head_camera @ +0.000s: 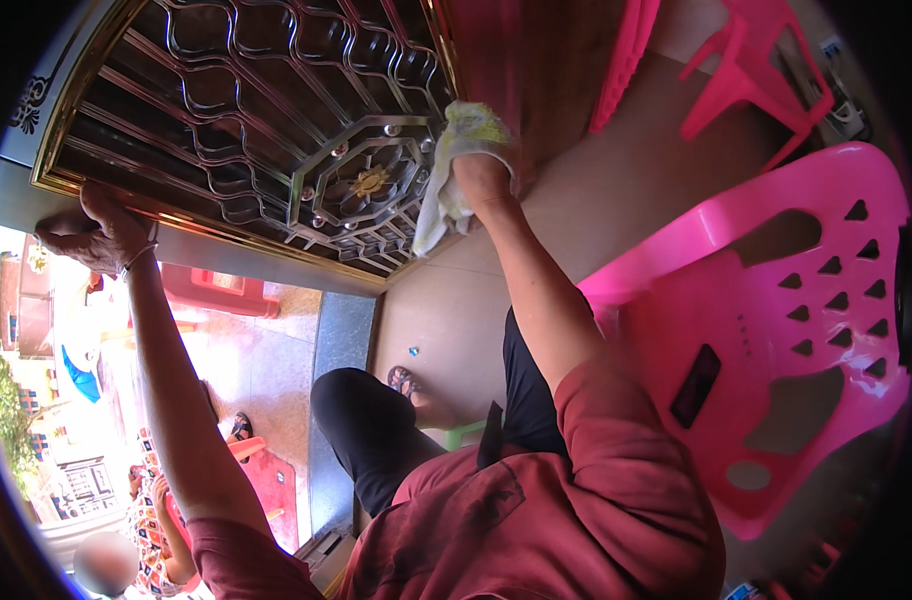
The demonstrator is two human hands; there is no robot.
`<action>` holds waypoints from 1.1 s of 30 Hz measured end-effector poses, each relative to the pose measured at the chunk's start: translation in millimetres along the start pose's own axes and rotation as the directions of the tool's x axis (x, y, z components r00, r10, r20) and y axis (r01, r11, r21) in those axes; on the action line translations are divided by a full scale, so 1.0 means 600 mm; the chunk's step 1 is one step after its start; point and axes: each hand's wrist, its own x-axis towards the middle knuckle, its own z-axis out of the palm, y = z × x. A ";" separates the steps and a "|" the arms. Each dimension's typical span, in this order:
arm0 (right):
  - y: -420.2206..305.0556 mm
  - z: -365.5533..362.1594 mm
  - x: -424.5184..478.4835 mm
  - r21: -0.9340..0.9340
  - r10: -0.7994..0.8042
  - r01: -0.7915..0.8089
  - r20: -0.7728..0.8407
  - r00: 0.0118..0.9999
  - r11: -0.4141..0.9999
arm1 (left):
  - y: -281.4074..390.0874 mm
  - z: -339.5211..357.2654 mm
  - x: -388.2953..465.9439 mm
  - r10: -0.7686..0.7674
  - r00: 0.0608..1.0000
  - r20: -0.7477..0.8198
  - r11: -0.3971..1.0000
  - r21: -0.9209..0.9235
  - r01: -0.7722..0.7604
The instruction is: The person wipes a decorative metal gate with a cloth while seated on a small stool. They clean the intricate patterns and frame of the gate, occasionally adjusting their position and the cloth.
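Observation:
A metal door [223, 247] with a gold-coloured frame and a decorative silver grille [272, 112] fills the upper left. My left hand [103, 232] grips the door's outer edge, with the thumb against the gold trim. A white and yellow cloth [474, 127] covers most of my right hand [486, 176]. That hand holds the cloth at the grille's lower right, close to the octagonal ornament [369, 180]; its fingers are hidden in the fabric.
A pink plastic chair [666, 322] stands at my right, bearing a dark phone [696, 386]. Another pink chair [748, 82] is farther back. Past the blue-grey threshold [339, 375], a person in a patterned garment [148, 517] sits near a red chair [272, 480].

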 end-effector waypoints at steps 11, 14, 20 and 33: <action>-0.044 -0.036 0.022 -0.170 -0.330 0.333 0.046 0.943 0.928 | 0.007 0.000 -0.004 0.051 0.998 -0.024 0.999 0.014 -0.051; -0.034 -0.058 0.042 -0.092 -0.339 0.362 0.200 0.919 0.928 | 0.005 -0.003 -0.006 0.059 0.998 -0.033 0.998 -0.001 -0.059; -0.038 -0.060 0.064 0.428 0.196 -0.476 0.551 0.811 0.768 | 0.005 0.000 -0.003 0.064 0.998 -0.029 0.998 -0.027 -0.065; 0.091 -0.031 0.015 0.314 -0.127 -0.158 0.722 0.680 0.936 | -0.001 0.002 0.003 0.073 0.997 -0.024 0.997 -0.009 -0.073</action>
